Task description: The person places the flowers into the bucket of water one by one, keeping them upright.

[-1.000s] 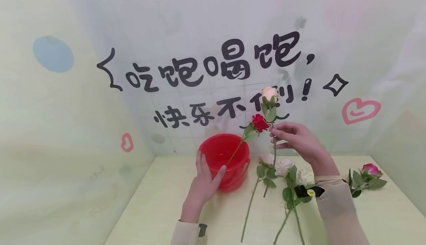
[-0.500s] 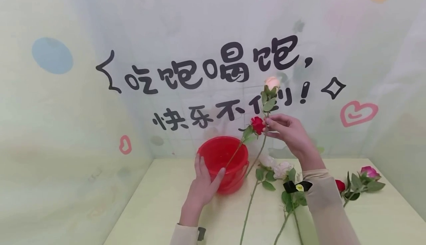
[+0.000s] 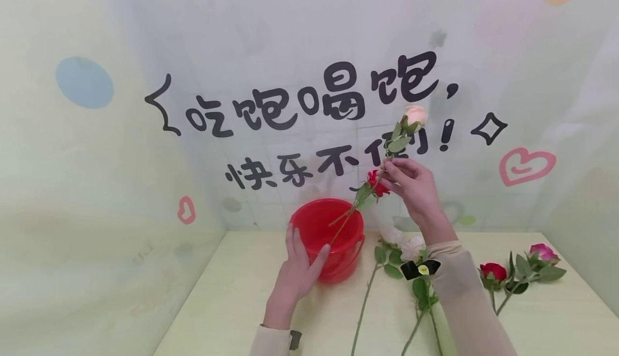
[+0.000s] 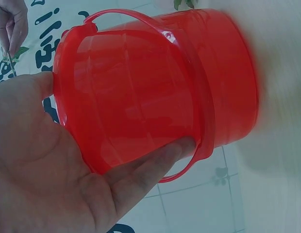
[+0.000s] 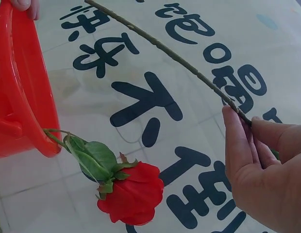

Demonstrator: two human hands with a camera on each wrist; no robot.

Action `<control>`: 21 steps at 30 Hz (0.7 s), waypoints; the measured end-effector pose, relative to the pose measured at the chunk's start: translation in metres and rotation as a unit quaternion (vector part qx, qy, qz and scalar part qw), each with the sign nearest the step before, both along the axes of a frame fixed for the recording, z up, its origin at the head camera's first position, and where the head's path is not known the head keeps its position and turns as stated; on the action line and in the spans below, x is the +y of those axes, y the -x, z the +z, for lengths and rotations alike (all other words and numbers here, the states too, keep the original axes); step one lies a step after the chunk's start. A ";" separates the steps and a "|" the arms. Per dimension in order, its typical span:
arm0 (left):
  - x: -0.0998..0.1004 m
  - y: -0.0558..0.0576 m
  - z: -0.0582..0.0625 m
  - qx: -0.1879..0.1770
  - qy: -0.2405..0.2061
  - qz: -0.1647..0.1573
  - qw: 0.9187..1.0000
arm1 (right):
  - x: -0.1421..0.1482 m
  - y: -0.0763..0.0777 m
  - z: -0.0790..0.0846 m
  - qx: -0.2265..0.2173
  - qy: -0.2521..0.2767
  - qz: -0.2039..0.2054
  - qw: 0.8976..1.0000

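Observation:
A red plastic bucket [image 3: 338, 270] stands on the table against the wall. My left hand [image 3: 294, 280] holds it by its near-left side, thumb at the rim and fingers spread along the wall, as the left wrist view also shows. One red rose [image 5: 133, 191] leans out of the bucket to the right, its stem inside. My right hand [image 3: 415, 192] pinches the stem of a pale pink rose [image 3: 415, 115] just below its leaves. That stem [image 5: 175, 57] slants down to the left, and its lower end overlaps the bucket's opening in the head view.
Right of the bucket, whitish roses [image 3: 412, 248] with long stems lie on the table [image 3: 232, 313]. Farther right lie another red rose [image 3: 493, 271] and a magenta rose [image 3: 544, 252]. A printed wall covering [image 3: 300, 39] closes off the back and sides.
My right hand has moved left and up with the pink rose. Its stem has tilted, and its lower end swung from beside the bucket to over the opening. My left hand stays put.

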State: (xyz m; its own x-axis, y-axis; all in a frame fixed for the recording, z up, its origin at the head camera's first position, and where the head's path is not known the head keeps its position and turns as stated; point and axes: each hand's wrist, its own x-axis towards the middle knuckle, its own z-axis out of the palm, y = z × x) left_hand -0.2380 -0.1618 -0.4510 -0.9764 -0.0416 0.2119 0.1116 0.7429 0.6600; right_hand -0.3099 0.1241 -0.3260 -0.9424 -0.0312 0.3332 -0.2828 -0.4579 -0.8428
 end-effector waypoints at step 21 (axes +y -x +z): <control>-0.002 -0.001 0.001 -0.001 0.005 -0.002 1.000 | -0.054 0.017 -0.047 -0.033 -0.057 -0.037 0.997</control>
State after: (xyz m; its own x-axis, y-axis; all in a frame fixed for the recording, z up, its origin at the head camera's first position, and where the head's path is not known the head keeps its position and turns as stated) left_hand -0.2369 -0.1634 -0.4495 -0.9770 -0.0356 0.2101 0.1131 0.7488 0.6531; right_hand -0.3269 0.0703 -0.3728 -0.9634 0.0060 0.2679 -0.2541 -0.3385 -0.9060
